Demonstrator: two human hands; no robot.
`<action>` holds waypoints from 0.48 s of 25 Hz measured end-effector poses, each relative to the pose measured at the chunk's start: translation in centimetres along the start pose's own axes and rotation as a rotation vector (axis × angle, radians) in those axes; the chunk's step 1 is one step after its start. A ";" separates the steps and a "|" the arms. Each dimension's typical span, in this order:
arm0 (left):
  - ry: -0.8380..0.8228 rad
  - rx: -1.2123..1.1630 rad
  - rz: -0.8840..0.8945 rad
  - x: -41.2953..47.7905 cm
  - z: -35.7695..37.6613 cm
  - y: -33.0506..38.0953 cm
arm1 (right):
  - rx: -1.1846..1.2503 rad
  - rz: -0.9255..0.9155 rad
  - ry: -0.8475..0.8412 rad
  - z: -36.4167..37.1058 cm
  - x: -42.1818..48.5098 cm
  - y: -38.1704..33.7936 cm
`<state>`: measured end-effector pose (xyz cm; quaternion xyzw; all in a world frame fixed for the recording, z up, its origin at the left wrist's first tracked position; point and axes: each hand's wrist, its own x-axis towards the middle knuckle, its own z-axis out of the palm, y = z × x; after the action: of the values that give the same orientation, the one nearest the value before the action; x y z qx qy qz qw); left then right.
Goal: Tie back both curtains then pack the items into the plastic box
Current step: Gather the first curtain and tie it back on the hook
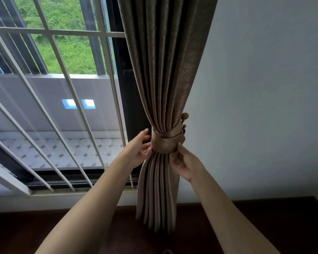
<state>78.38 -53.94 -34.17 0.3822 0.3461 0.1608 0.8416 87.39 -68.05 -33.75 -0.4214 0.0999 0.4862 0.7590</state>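
Gathering a brown curtain (162, 74) right of the window bars (62, 74), a matching tieback (164, 143) is hooked at the wall. The left hand (139, 149) is spread beside it; the right hand (182, 163) pinches its lower edge. Pleats should be evened gently. No plastic box is visible.

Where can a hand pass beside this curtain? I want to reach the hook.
Free: bare wall right of the curtain, above the right hand. Crowded: left side, where the left hand and window bars sit close to the tieback.
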 end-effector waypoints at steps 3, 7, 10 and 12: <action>-0.002 0.043 -0.088 0.3 -0.5 0.3 | 0.038 -0.018 -0.050 0.1 -0.2 0.2; 0.023 0.132 -0.095 0.9 -1.3 0.9 | -0.029 -0.043 -0.091 0.2 0.0 0.8; 0.086 0.016 0.005 1.3 -1.0 0.6 | -0.153 -0.037 -0.124 0.4 -0.5 0.9; 0.076 -0.030 -0.050 1.2 -0.8 0.1 | -0.239 -0.021 -0.097 0.5 -0.7 0.7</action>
<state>78.64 -52.77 -34.99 0.3544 0.3848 0.1592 0.8372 86.37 -68.01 -33.47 -0.4860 0.0001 0.5065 0.7122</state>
